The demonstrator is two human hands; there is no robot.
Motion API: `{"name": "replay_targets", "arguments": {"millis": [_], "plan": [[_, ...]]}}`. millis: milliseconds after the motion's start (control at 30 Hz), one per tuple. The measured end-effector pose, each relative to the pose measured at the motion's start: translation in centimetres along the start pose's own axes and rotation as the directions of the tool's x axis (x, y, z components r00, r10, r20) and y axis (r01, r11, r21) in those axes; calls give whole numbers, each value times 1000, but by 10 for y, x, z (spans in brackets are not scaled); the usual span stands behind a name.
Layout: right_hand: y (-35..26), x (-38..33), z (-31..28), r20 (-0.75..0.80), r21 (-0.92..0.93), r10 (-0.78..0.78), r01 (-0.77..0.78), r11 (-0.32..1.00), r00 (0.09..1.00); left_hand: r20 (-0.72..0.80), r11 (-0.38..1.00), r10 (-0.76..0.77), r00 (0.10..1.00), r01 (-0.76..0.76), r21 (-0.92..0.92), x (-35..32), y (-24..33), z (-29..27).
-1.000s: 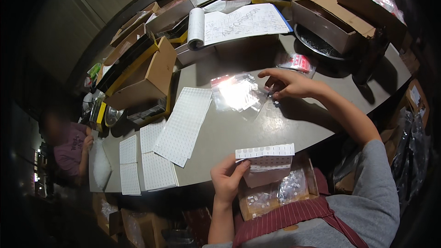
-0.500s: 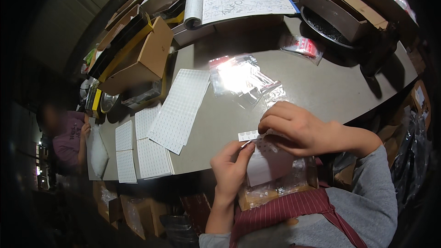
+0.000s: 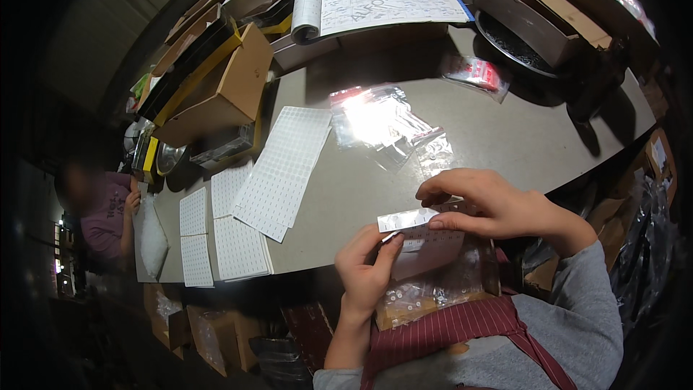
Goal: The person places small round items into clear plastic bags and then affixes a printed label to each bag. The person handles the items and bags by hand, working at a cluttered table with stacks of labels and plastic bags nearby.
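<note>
A white sticker sheet (image 3: 426, 245) with rows of small dark marks is held up in front of me, above an open box. Its top strip (image 3: 404, 220) is bent over and catches the light. My left hand (image 3: 364, 263) is closed, pinching the sheet's left edge between thumb and fingers. The thumb of my right hand (image 3: 487, 206) presses on the strip's right end, its index finger curved above; fingers behind the sheet are hidden. Below the sheet, the cardboard box (image 3: 404, 316) at my lap holds clear plastic bags (image 3: 451, 290) and small pale round pieces.
Sticker sheets (image 3: 285, 170) lie left on the grey table (image 3: 368, 217), beside banded stacks (image 3: 231, 227). Clear zip bags (image 3: 382, 123) lie mid-table, a red-and-white packet (image 3: 480, 76) farther right. Boxes (image 3: 231, 90), a notepad (image 3: 390, 3) and a dark bowl (image 3: 512, 47) line the back. Another person (image 3: 105, 209) sits left.
My right hand has shifted slightly right and its fingers have opened out from the sheet's top. The top strip now bends over toward me, and the sheet tilts flatter.
</note>
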State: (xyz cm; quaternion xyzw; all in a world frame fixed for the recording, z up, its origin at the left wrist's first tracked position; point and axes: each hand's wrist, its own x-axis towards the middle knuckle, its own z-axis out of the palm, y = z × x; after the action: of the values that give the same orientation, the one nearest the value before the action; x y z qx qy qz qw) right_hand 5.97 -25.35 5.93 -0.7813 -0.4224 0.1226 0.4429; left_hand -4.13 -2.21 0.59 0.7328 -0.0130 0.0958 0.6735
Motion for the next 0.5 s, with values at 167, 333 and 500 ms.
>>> {"name": "replay_targets", "arguments": {"millis": [167,333,500], "plan": [[4,-6,5,-49,-44,1,-4,999,999,78,996,83,994,-80,-34,0,-2,-6],[15,-8,11,-101,-87,-107,98,991,989,165,982,134,977,-109,-153,4,0,-7],[23,-9,18,-107,-116,-206,194,974,973,127,993,-51,991,63,-96,0,10,0]]}}
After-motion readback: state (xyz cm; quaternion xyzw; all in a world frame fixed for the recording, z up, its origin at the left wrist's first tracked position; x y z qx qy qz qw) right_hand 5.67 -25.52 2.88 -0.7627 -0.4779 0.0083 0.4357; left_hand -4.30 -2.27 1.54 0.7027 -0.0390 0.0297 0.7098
